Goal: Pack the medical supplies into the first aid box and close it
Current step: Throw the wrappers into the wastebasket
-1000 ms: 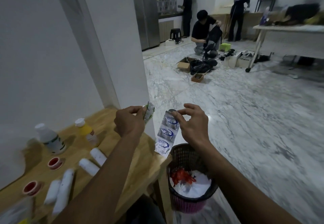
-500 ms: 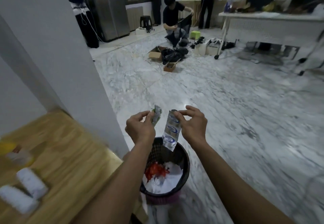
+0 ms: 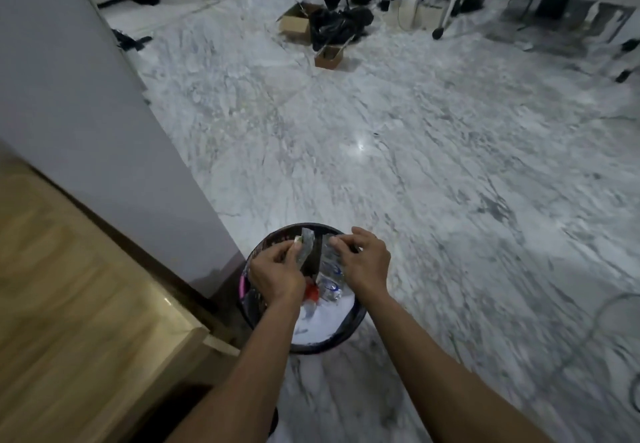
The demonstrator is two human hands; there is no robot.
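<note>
Left hand (image 3: 275, 274): thumb and fingertips pinch a small torn packet piece (image 3: 306, 246) at its lower edge; the piece stands nearly upright, long axis vertical, rising above the fingers. Right hand (image 3: 360, 262): curled fingers pinch the top end of a sachet strip (image 3: 330, 269); the strip hangs below the fingers, long axis running down and towards the person, blue print facing up. Both items sit over the mouth of a dark waste bin (image 3: 353, 330), which holds white paper (image 3: 322, 321) and a red scrap (image 3: 311, 292). The bin stands on the marble floor (image 3: 433, 165), just off the corner of a wooden bench (image 3: 86, 286)
</note>
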